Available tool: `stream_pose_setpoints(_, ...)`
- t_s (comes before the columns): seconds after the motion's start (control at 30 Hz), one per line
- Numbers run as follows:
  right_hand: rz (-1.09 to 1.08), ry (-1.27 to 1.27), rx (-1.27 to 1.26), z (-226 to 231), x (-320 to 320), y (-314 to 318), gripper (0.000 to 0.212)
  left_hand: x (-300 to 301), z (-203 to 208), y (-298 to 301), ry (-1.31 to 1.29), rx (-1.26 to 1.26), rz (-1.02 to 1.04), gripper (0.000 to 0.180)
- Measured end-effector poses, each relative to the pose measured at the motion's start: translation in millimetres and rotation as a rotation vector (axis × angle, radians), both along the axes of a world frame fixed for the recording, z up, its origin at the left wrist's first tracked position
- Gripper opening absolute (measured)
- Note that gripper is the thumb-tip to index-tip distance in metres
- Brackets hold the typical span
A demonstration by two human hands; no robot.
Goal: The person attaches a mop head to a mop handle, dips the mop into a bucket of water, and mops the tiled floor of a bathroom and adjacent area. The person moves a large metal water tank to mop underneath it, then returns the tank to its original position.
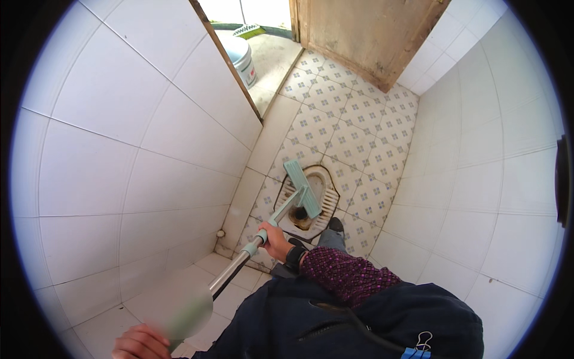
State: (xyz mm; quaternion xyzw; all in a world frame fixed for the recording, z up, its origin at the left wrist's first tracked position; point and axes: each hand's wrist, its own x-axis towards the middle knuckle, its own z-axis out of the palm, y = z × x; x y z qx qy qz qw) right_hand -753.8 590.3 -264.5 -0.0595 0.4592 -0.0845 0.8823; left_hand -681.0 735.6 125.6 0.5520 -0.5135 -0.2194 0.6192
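Note:
A flat mop [232,272] with a pale green rectangular head [302,188] and a silver pole slants across the middle of the head view. Its head hangs over or rests on a white squat toilet [327,179] in the floor; I cannot tell whether they touch. My right hand [275,242] is closed round the pole at a green collar, below a dark wristband and a purple patterned sleeve. At the lower left, my left hand [142,342] has its fingers curled at the blurred, wide green end of the handle, its palm side hidden.
White tiled walls [95,173] stand close on both sides. Beyond the patterned floor [359,134], a wooden door [365,36] stands open. A white bucket [240,58] and a green broom head [248,31] are outside the doorway. My shoe [336,225] is beside the toilet.

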Motion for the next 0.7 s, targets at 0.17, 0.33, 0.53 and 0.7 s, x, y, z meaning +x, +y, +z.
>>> stream_pose_setpoints(0.17, 0.037, -0.047, -0.162, 14.1, 21.2, -100.9, 0.016, 5.4, -15.4, -35.8, 0.12, -0.132, 0.131, 0.031)
stream_pose_setpoints(0.33, -0.01, -0.023, -0.295, 4.6, 13.3, -253.3, 0.015, 13.0, -60.1, -140.5, 0.244, -0.043, 0.343, 0.032)
stream_pose_setpoints(0.53, 0.031, 0.06, -0.348, -42.2, 14.1, -460.9, 0.015, 11.6, -97.7, -340.6, 0.218, 0.048, 0.178, 0.032)
stream_pose_setpoints(0.7, 0.158, 0.054, -0.337, -65.7, 40.8, -575.2, 0.012, 14.8, -118.9, -457.5, 0.195, 0.14, 0.227, 0.034)
